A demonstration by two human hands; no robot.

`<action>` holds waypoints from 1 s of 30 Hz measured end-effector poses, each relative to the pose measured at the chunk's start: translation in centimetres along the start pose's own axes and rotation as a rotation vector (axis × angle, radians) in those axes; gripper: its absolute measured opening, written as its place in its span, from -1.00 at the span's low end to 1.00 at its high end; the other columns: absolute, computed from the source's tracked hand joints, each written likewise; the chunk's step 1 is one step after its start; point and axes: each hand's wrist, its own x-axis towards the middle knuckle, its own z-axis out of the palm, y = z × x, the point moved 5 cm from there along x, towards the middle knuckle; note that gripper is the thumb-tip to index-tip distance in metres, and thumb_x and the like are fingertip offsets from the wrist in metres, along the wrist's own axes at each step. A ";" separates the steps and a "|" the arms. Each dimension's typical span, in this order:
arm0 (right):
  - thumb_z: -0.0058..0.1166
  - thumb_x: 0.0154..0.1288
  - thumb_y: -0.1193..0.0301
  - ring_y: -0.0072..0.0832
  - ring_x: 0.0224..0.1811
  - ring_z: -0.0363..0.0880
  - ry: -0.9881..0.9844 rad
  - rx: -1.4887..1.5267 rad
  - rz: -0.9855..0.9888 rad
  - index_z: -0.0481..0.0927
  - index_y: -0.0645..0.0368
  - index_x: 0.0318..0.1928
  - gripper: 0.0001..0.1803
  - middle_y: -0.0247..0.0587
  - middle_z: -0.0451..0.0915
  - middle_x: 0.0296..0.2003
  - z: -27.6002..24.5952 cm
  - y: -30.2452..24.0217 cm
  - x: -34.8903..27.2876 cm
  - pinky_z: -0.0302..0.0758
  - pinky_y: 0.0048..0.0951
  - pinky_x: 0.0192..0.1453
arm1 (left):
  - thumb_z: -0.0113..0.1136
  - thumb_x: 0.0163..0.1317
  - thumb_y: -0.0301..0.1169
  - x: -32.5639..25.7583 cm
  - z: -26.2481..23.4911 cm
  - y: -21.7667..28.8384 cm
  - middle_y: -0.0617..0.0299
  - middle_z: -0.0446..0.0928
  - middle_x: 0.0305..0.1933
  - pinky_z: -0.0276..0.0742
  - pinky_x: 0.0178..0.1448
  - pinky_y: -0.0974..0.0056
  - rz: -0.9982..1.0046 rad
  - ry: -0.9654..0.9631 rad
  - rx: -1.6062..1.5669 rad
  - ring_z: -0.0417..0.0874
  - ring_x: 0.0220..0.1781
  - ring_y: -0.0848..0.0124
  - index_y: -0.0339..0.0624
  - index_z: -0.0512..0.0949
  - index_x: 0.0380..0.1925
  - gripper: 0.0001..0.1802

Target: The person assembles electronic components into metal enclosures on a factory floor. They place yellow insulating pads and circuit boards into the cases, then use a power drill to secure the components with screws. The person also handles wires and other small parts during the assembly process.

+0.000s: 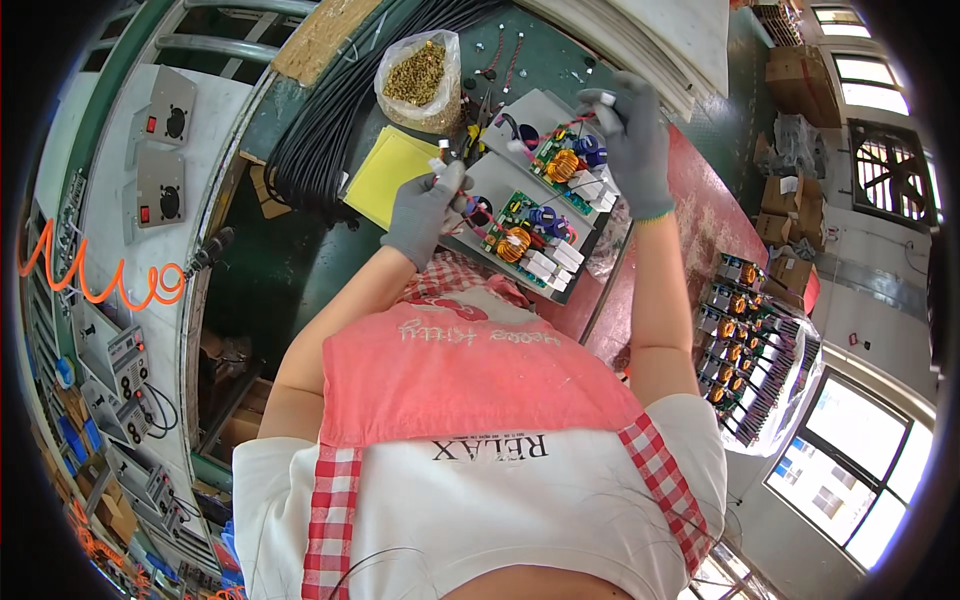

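Observation:
Two green circuit boards with copper coils lie on grey metal plates in front of me, a nearer circuit board (pixel 516 243) and a farther circuit board (pixel 562 164). My left hand (pixel 424 212), in a grey glove, is closed at the nearer plate's left edge, its fingertips pinching a small white connector (pixel 437 166). My right hand (pixel 638 140), also gloved, is raised by the farther board's right side. Its fingers are closed on a white plug (pixel 598 98), from which red wires (pixel 572 124) run toward that board.
A bag of brass-coloured screws (pixel 418 80), yellow sheets (pixel 388 176) and a bundle of black cables (pixel 318 140) lie left of the boards. Pliers (pixel 484 112) lie behind them. More boards (pixel 735 340) are stacked at the right. Metal panels with fans (pixel 160 188) stand on the left bench.

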 end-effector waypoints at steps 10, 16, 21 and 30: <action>-0.07 0.17 0.58 -0.05 -0.12 0.58 -0.841 -0.855 0.108 0.51 0.12 -0.05 -0.69 0.01 0.60 -0.20 5.8 14.0 1.0 0.50 -0.18 -0.08 | 0.12 0.29 -0.12 -0.6 -3.7 -0.8 0.40 0.36 -0.64 0.05 -0.64 0.52 -0.019 0.085 -0.054 0.16 -0.73 0.68 -0.25 0.56 -0.39 -0.64; -0.05 0.14 0.58 -0.06 -0.09 0.58 -0.941 -1.072 0.087 0.57 0.16 -0.12 -0.73 0.02 0.61 -0.21 7.4 16.0 1.5 0.51 -0.18 -0.02 | 0.14 0.27 -0.11 -1.0 -5.1 -1.0 0.40 0.36 -0.64 0.03 -0.64 0.53 0.005 0.139 -0.101 0.14 -0.73 0.70 -0.23 0.55 -0.37 -0.64; 0.06 0.13 0.52 -0.11 -0.13 0.63 -0.940 -1.150 -0.051 0.65 0.21 -0.28 -0.84 0.03 0.64 -0.25 8.5 17.6 0.1 0.56 -0.23 -0.07 | 0.15 0.26 -0.11 -1.1 -5.6 -1.6 0.41 0.36 -0.63 0.04 -0.64 0.54 -0.010 0.151 -0.124 0.15 -0.73 0.70 -0.22 0.56 -0.37 -0.65; 0.18 0.02 0.54 -0.12 -0.11 0.60 -0.951 -1.229 0.065 0.64 0.26 -0.27 -0.80 0.03 0.61 -0.19 8.8 16.1 0.0 0.55 -0.26 -0.04 | 0.13 0.28 -0.16 -1.0 -6.1 -1.3 0.37 0.35 -0.65 0.08 -0.65 0.50 -0.004 0.170 -0.152 0.17 -0.73 0.65 -0.25 0.56 -0.45 -0.66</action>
